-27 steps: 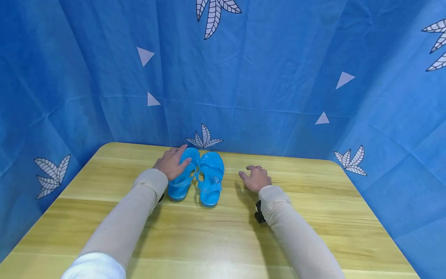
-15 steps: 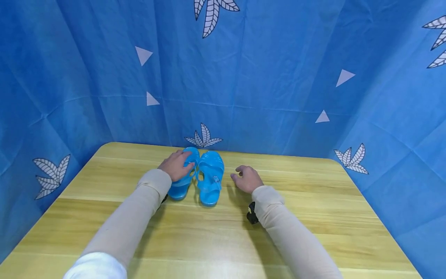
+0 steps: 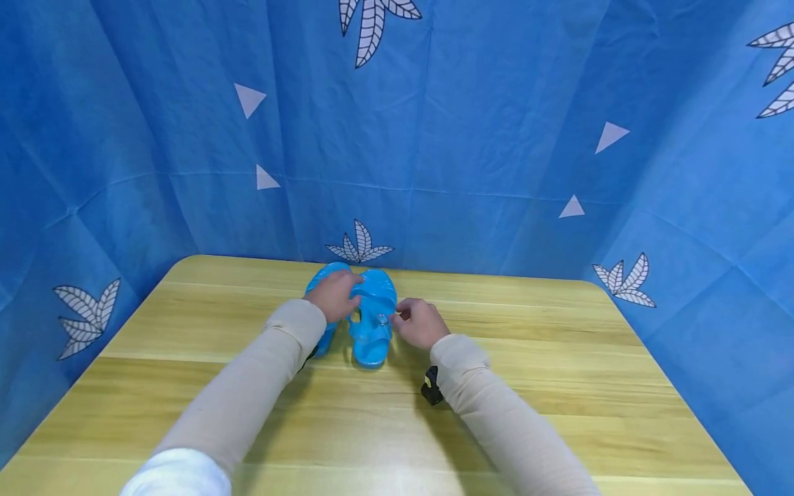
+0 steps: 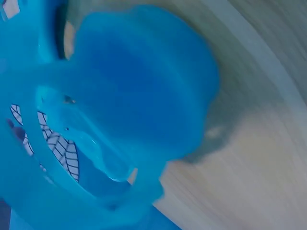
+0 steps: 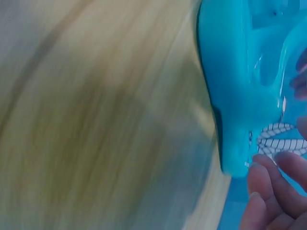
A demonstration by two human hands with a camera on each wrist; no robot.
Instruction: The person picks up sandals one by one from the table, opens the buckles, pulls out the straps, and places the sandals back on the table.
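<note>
Two blue strappy sandals stand side by side on the table, toes toward the curtain. The left sandal (image 3: 329,269) is largely hidden under my left hand (image 3: 333,295), whose fingers reach over toward the inner edge of the right sandal (image 3: 372,351). At that sandal's outer side, close to its buckle (image 3: 382,319), is my right hand (image 3: 422,324), with nothing gripped. In the right wrist view its loosely bent fingers (image 5: 276,184) are near the strap; contact is unclear. A blurred sandal (image 4: 144,72) fills much of the left wrist view.
The wooden table (image 3: 558,386) extends to both sides and in front of the sandals. A blue curtain (image 3: 484,138) with leaf prints hangs right behind the back edge and along the sides.
My left hand has moved right across the left sandal toward the right one. My right hand has come left, up to the right sandal's outer side. Both sandals stay in place.
</note>
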